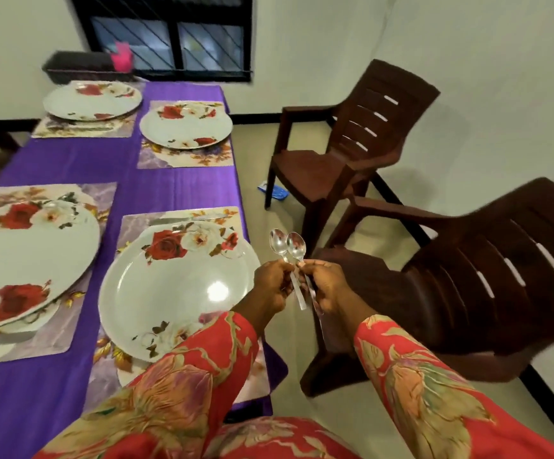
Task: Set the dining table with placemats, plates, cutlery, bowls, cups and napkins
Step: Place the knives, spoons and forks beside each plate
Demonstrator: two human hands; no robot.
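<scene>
While gripped, two shiny oval-bowled spoons (288, 248)

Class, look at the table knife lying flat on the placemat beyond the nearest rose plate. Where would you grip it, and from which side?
Grip the knife by its handle, the thicker left end, pinching its long edges from above. It lies flat on the placemat, so nothing fits under it, and the plate rim crowds its near side, so descending from above looks safest.
</scene>
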